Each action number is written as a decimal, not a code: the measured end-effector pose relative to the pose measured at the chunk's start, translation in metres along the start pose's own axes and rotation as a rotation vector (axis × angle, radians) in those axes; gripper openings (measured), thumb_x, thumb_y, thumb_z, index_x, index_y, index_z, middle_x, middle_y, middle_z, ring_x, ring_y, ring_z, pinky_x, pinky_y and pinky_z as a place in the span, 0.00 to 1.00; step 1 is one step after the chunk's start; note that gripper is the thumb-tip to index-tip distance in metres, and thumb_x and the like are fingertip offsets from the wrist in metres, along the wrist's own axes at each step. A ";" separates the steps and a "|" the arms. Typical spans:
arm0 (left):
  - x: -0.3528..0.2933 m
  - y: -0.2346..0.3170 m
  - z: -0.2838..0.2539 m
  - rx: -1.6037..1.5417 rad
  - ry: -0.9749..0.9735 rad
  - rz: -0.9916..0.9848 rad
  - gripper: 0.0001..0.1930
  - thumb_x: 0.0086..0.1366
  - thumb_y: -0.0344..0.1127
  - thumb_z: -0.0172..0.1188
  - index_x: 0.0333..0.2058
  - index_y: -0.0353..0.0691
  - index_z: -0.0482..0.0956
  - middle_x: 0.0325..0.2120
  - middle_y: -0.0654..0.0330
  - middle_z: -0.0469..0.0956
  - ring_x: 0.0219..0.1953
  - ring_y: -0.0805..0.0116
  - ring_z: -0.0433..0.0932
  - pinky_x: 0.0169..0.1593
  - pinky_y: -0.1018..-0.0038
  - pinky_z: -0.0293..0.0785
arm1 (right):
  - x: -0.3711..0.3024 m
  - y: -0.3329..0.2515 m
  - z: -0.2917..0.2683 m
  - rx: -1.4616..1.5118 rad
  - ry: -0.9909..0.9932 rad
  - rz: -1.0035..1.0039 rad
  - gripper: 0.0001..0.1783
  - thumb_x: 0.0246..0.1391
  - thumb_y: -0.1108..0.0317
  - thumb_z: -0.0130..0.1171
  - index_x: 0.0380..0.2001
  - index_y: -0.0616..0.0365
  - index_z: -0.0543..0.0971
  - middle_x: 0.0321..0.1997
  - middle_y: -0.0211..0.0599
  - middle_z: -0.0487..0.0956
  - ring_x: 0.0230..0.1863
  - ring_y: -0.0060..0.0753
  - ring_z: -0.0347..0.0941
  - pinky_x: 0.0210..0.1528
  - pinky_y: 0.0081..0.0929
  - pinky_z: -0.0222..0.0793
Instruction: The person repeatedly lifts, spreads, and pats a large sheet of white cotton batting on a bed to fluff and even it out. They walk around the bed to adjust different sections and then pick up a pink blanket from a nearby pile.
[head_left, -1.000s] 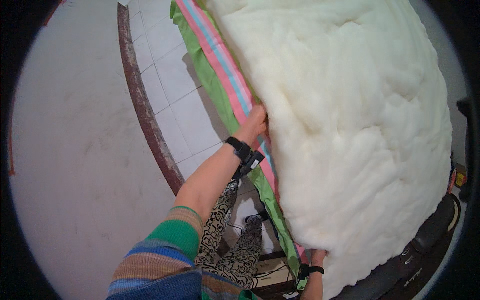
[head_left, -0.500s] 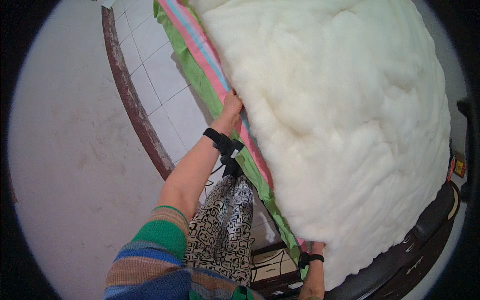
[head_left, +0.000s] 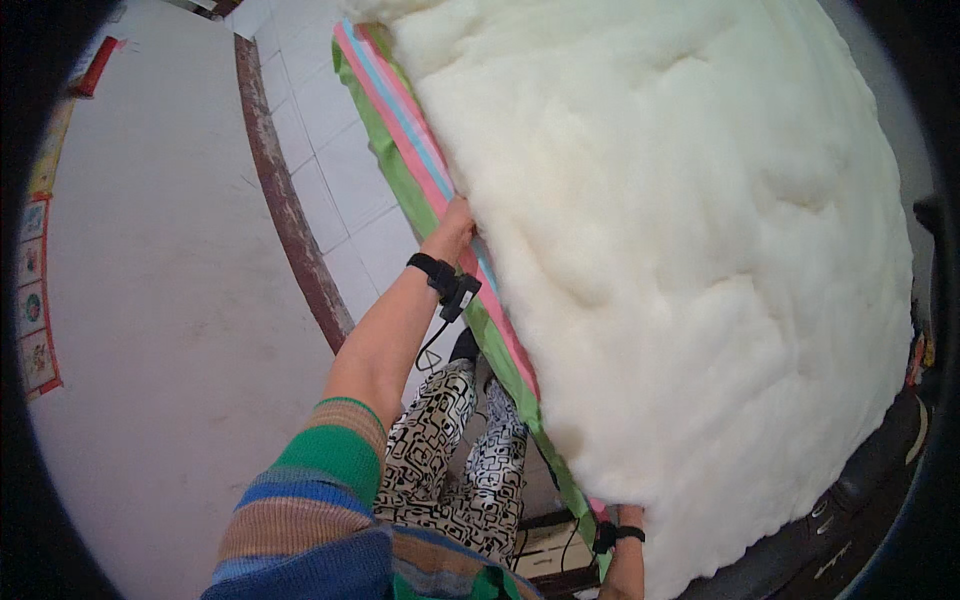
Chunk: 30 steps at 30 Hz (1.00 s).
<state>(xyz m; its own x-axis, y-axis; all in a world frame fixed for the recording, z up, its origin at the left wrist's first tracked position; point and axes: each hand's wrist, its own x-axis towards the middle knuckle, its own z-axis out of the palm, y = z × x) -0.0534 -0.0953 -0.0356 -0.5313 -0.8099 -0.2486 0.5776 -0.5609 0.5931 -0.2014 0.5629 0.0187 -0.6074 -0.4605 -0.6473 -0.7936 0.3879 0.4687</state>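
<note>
A thick, fluffy white sheet of wadding (head_left: 680, 260) covers the raised surface in front of me and to my right. Along its near left edge shows a striped pink and blue cloth (head_left: 405, 120) with a green border (head_left: 385, 150). My left hand (head_left: 458, 220) is closed at the wadding's edge, on top of the stripes; its fingertips are tucked out of sight. Lower down, near the bottom of the view, my right hand (head_left: 628, 515) reaches to the wadding's near corner. Its fingers are hidden there. Both wrists carry black straps, the left one with a small black device.
A dark leather-like bed end or headboard (head_left: 850, 500) curves along the lower right. White floor tiles (head_left: 340, 180) lie left of the cloth, beside a pale wall (head_left: 160, 250) with a dark red skirting (head_left: 285, 210). My patterned trouser legs (head_left: 440, 430) stand close to the edge.
The view has shifted, bringing wall pictures in at the left. Both hands stay at the same edge, and the wadding's surface lies in somewhat different folds.
</note>
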 end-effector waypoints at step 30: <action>-0.115 -0.043 0.059 -0.052 -0.033 -0.002 0.19 0.58 0.35 0.55 0.47 0.32 0.71 0.43 0.51 0.74 0.43 0.68 0.72 0.44 0.72 0.70 | -0.023 -0.143 -0.288 0.716 0.960 -0.395 0.22 0.50 0.73 0.53 0.50 0.63 0.68 0.52 0.52 0.68 0.52 0.52 0.64 0.54 0.38 0.61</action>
<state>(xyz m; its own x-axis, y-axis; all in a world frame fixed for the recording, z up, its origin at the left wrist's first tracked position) -0.0534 0.0326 0.0123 -0.5519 -0.8032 -0.2241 0.6075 -0.5714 0.5518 -0.0841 0.2885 0.1400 -0.3529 -0.9204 0.1683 -0.9121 0.2983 -0.2813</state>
